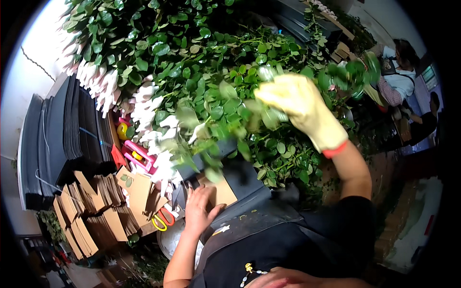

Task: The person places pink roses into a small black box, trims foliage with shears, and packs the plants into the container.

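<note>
Right gloved hand (297,100) seems clamped around leafy rose stems (270,118); these should be light, springy, easily bruised, best held mid-length.

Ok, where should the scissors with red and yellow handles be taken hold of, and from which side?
Probably by the handle loops, coming from the person's near side: the loops of the scissors show uncovered, right of the cardboard pieces, while the blades are hard to make out. The left hand lies closest.

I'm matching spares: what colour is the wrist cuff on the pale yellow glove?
The cuff is orange-red, clearest in the head view.
</note>
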{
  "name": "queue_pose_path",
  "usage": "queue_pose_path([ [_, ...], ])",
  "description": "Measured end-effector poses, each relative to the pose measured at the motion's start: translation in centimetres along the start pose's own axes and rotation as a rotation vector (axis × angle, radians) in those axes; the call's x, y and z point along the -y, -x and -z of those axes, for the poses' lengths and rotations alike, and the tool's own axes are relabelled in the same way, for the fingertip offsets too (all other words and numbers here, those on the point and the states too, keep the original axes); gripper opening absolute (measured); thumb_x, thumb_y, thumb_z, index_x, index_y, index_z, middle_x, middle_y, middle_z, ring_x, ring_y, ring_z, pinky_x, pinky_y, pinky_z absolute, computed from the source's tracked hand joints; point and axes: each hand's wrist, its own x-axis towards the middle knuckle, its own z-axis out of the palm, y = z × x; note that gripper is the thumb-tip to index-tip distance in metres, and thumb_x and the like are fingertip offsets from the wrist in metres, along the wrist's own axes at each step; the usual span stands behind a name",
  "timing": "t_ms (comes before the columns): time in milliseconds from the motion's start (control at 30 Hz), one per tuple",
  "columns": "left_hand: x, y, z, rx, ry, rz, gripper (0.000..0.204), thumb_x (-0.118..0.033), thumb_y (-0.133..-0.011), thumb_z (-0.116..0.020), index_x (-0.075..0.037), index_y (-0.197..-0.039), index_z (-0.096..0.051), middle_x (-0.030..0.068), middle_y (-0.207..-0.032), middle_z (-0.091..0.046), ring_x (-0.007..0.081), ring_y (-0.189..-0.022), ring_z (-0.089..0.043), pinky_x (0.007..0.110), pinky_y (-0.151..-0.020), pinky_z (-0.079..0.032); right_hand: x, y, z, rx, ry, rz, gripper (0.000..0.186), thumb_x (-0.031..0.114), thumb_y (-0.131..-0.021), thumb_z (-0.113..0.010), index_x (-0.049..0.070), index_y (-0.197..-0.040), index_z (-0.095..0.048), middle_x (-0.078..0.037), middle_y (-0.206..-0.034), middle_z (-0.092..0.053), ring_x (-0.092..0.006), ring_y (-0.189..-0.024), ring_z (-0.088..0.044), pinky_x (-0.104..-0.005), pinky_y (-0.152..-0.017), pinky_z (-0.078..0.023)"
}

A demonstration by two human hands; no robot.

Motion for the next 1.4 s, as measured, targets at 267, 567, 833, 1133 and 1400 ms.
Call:
queue_pose_path([
  [267,1.3,1.1,-0.8,-0.010,0.242,0.107,0.126,-0.042,-0.063,-0.102,-0.006,-0.164,-0.036,0.0174,-0.137,-0.069,0.0388,-0.143,-0.056,0.065,-0.125,-0.029,5.6,17.8,-3.0,0.821,-0.094,-0.302,0.028,0.007,-0.081,-0.068,0.023,-0.100,-0.083,-0.011,-0.084,-0.076,-0.0339,-0.081,-0.075,-0.0439,-0.070,-0.059],
  [567,0.6,0.8,0.6,0.109,0.164,0.012,0.072,-0.046,-0.080,-0.089,-0.018,-0.143,-0.068,0.0149,-0.142,-0.062,0.0425,-0.146,-0.049,0.068,-0.124,-0.028,1.6,5.7,-0.8,1.571,-0.277,-0.255,0.063,0.041,-0.082,-0.086,0.015,-0.137,-0.070,-0.015,-0.121,-0.076,-0.0364,-0.111,-0.073,-0.0456,-0.095,-0.058],
  [833,0.4,0.5,1.3,0.172,0.171,0.015,0.056,-0.039,-0.096,-0.072,-0.011,-0.143,-0.060,0.0189,-0.145,-0.055,0.0455,-0.146,-0.045,0.067,-0.124,-0.029,-11.6,-11.4,-12.2,0.453,0.086,-0.127,0.064,0.024,-0.093,-0.081,0.008,-0.150,-0.057,-0.016,-0.137,-0.068,-0.0302,-0.118,-0.067,-0.0453,-0.104,-0.053],
  [1133,0.5,0.1,1.3,0.221,0.161,-0.018,0.034,-0.042,-0.092,-0.081,-0.016,-0.113,-0.077,0.0191,-0.144,-0.053,0.0464,-0.145,-0.045,0.067,-0.124,-0.032,-15.5,-12.0,-27.2,0.699,0.561,-0.304,0.047,0.011,-0.083,-0.080,0.017,-0.129,-0.075,-0.016,-0.159,-0.047,-0.0403,-0.155,-0.035,-0.0511,-0.123,-0.036],
  [1400,0.3,0.7,0.9,0.169,0.190,0.006,0.029,-0.037,-0.090,-0.083,-0.015,-0.107,-0.077,0.0195,-0.145,-0.053,0.0487,-0.145,-0.044,0.068,-0.122,-0.033,-13.9,-4.4,-23.3,0.358,-0.528,-0.580,0.055,-0.015,-0.083,-0.056,0.009,-0.130,-0.071,-0.022,-0.122,-0.074,-0.0402,-0.113,-0.070,-0.0438,-0.099,-0.056],
])
